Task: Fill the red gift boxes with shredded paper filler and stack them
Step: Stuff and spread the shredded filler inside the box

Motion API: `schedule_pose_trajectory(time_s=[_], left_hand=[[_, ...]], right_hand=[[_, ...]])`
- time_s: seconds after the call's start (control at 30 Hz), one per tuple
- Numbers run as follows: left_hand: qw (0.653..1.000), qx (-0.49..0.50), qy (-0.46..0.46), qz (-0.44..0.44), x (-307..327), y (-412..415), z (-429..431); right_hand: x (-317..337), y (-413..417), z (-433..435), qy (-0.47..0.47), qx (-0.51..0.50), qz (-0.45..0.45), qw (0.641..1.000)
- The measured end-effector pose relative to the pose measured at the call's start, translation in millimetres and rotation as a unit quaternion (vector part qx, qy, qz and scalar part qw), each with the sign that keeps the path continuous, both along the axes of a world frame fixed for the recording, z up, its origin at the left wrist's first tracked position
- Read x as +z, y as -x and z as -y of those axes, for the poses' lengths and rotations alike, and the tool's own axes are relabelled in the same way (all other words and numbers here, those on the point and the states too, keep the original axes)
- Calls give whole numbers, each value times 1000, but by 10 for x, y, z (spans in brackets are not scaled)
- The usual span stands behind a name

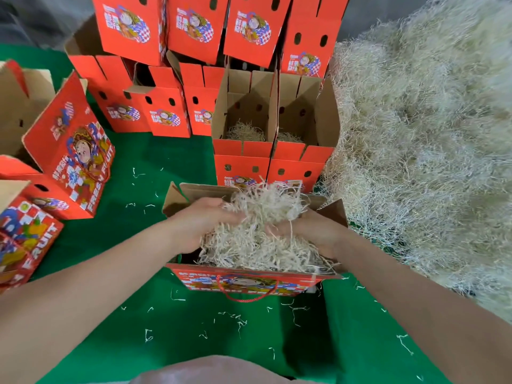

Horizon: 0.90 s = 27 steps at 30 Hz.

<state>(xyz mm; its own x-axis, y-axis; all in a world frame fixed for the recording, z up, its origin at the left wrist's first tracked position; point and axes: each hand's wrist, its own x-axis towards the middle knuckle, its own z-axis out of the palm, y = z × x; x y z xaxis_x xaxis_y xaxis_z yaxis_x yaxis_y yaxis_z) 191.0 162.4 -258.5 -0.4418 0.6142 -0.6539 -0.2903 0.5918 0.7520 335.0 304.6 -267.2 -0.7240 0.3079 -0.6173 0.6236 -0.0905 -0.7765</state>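
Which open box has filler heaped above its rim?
The nearest box, with the red cord handle, between the left hand and right hand; its filler mounds over the rim. The two open boxes behind it hold only small tufts.

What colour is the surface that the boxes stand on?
The surface is plain green, shown best in the head view.

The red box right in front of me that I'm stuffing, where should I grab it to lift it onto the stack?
Probably the two short end walls, one hand from each side, below the flaps. The box is open-topped with filler heaped over the rim, so a top grip is out. The only visible rope handle hangs off the near face; lifting there would likely tilt it.
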Motion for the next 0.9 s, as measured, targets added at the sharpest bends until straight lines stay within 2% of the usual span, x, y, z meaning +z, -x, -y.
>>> schedule_pose_trajectory(time_s=[0.07,0.17,0.2,0.27,0.3,0.37,0.43,0.47,0.57,0.67,0.77,0.9], left_hand=[[997,18,-38,-62,-38,-22,-28],[979,153,-112,-81,92,186,64],[973,163,-123,-107,118,239,103],[975,100,-107,-167,117,260,161],[981,41,-92,-163,110,240,182],[991,-100,-35,-79,68,160,181],[977,-210,11,-26,24,67,129],[972,-230,31,-36,-15,42,78],[961,-218,88,-144,-95,150,-44],[952,-192,131,-199,-88,350,23],[960,-199,133,-149,-125,414,64],[948,-295,105,-53,-157,149,-112]], right_hand=[[-35,25,18,8,-12,2,1000],[-25,-96,-74,-24,-31,21,999],[-39,-150,-140,-33,-48,28,998],[-54,-199,-217,-38,-65,28,997],[-50,-192,-203,-34,-60,25,997],[-16,-80,-121,-15,-41,8,999],[35,42,-12,19,-24,12,999],[36,82,1,27,-8,25,999],[82,-19,-108,64,28,37,997],[69,-262,-311,46,54,76,995],[19,-281,-325,23,43,96,994],[-107,8,-141,1,16,67,998]])
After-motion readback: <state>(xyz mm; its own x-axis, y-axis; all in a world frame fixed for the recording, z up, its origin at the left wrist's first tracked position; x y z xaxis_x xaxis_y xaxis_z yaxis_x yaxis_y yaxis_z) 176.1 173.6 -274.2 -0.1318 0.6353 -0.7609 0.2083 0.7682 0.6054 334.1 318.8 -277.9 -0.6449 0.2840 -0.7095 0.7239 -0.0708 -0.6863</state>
